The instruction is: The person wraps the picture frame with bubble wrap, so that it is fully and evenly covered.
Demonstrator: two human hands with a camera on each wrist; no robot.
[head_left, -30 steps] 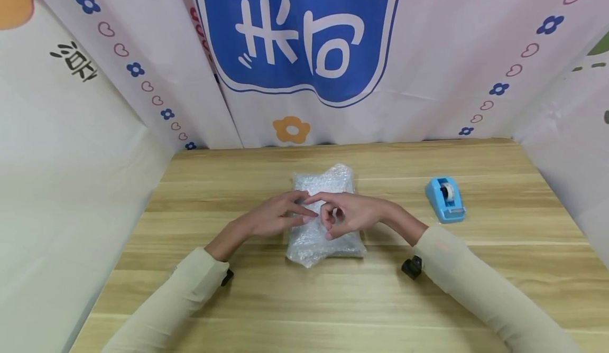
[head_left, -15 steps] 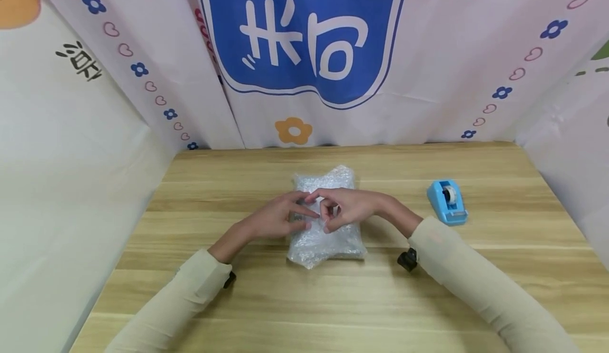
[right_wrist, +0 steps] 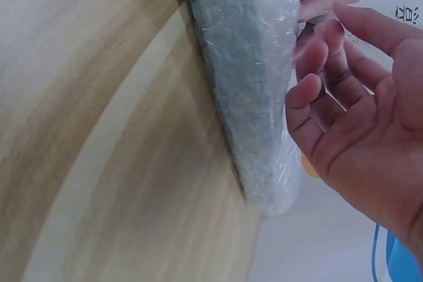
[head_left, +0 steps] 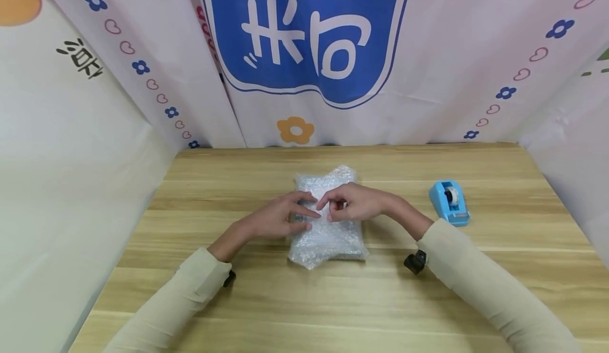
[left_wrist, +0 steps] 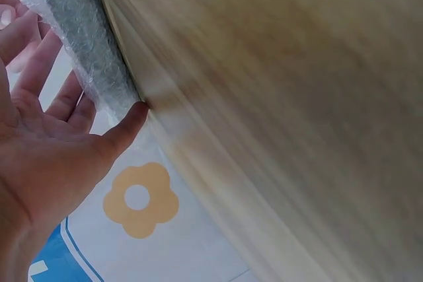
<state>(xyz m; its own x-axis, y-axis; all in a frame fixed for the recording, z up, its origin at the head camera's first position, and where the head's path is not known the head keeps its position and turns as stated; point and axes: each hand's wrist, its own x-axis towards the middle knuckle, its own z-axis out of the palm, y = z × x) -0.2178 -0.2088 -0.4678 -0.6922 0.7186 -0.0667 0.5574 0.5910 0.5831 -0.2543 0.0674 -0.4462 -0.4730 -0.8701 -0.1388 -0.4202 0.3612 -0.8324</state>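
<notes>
A flat package in bubble wrap [head_left: 328, 242] lies on the wooden table, its clear wrap also seen side-on in both wrist views. My left hand [head_left: 276, 216] rests on its left side with the fingers spread; in the left wrist view the thumb [left_wrist: 129, 127] reaches along the package edge. My right hand [head_left: 359, 202] is over the package's upper middle, fingers loosely curled and fingertips close to the wrap, near the left fingertips. In the right wrist view the right fingers [right_wrist: 307, 90] bend towards the wrapped surface, with nothing distinct between them.
A blue tape dispenser [head_left: 449, 202] with a roll in it stands on the table to the right. Printed cloth [head_left: 428, 78] hangs behind the table's far edge, and pale cloth walls [head_left: 85, 131] rise at both sides. Black wrist cameras [head_left: 415, 262] sit under the sleeves.
The right hand has drawn slightly up and right over the package, its extended forefinger now bent lower. The left hand stays nearly in place. The whole view has shifted a little.
</notes>
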